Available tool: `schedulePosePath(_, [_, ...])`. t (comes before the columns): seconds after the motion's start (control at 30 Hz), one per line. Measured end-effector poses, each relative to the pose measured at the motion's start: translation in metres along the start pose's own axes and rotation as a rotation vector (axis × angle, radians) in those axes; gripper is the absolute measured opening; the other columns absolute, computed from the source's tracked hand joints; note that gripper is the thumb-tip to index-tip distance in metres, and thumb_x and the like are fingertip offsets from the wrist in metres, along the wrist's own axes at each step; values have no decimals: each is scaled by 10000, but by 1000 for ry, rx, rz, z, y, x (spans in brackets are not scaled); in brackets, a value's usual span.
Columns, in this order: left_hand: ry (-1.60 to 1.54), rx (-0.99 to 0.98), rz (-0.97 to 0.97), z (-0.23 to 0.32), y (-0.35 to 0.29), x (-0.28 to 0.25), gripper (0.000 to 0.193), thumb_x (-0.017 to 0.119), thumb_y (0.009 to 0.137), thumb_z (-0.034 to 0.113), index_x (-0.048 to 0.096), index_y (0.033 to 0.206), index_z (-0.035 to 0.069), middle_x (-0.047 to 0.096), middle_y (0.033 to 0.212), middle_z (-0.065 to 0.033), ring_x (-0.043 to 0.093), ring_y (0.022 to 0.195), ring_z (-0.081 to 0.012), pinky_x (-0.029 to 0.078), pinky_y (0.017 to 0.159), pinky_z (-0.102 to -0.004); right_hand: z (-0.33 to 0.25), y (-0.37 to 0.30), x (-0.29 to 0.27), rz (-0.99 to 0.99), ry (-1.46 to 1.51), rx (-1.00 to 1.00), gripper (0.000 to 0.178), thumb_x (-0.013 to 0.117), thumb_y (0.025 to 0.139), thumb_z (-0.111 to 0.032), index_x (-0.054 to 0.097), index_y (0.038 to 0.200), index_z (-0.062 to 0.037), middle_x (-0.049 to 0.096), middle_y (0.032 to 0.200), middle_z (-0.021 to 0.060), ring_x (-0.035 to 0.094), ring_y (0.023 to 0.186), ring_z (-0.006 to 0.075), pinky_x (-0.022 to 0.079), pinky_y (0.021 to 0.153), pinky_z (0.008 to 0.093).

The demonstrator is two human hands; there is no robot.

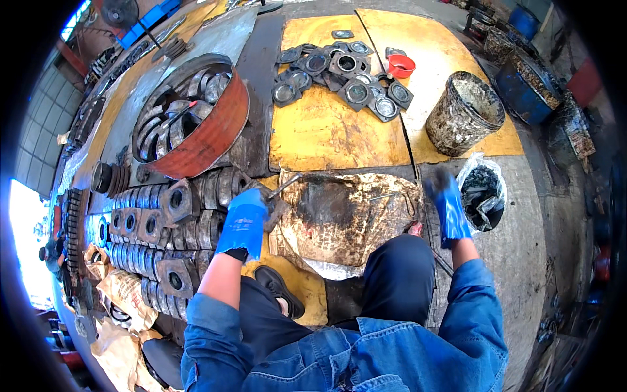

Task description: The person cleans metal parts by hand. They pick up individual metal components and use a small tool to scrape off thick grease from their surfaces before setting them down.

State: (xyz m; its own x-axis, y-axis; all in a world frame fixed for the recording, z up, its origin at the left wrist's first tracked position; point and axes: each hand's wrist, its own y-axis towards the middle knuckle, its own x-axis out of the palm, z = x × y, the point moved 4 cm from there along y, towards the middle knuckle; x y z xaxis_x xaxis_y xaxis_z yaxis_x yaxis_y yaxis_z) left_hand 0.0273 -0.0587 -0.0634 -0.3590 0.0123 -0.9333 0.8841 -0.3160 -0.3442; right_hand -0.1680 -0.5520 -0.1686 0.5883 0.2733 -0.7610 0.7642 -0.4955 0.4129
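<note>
My left hand (246,212), in a blue glove with dark-smeared fingers, is closed around a short metal rod (285,185) that points up and right. It is at the left edge of a stained woven sack (353,222), beside rows of stacked metal rings and square-flanged parts (175,199). My right hand (447,199), in another blue glove, is beyond the sack's right edge. Its blackened fingers are blurred, and whether they hold anything is unclear. Just right of it stands a container lined with a pale plastic bag (482,176), with black, greasy-looking matter inside. A thin wire-like tool (392,195) lies on the sack.
Beyond the sack, a pile of square black parts with round centres (353,72) lies on yellow board (339,144), near a red cup (401,66). A grimy bucket (457,117) stands right. A large orange-red drum (209,140) at left holds curved metal pieces.
</note>
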Motion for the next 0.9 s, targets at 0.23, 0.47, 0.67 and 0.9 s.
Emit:
schedulePosePath(0.23, [105, 21, -124, 40, -27, -10, 244, 633, 785, 306, 717, 941, 138, 671, 986, -167, 653, 889, -349, 517, 784, -433, -351, 11, 12, -597, -13, -800, 399, 625, 827, -207, 579, 1209, -99, 579, 1243, 129, 628, 1007, 267, 513, 802, 400])
schedulePosePath(0.47, [294, 123, -291, 68, -37, 43, 331, 719, 729, 271, 695, 1044, 174, 686, 1062, -86, 655, 984, -285, 502, 793, -473, -351, -56, 105, -1073, -244, -334, 273, 632, 762, -239, 695, 1006, -136, 652, 1089, 154, 636, 984, 348, 520, 811, 425])
schedulePosePath(0.67, [-172, 231, -127, 7, -42, 27, 339, 684, 753, 318, 685, 1009, 96, 670, 967, -173, 645, 916, -334, 506, 751, -405, -324, -64, 134, -1366, -403, -285, 321, 670, 701, -146, 688, 1021, -135, 671, 982, 164, 647, 922, 349, 533, 760, 403])
schedulePosePath(0.9, [-222, -130, -98, -173, 4, 50, 483, 685, 762, 463, 681, 875, -6, 623, 949, -276, 610, 886, -416, 501, 748, -416, -308, -9, 122, -1191, 8, 72, 291, 647, 823, -265, 674, 987, -26, 692, 853, 144, 650, 710, 226, 528, 661, 345])
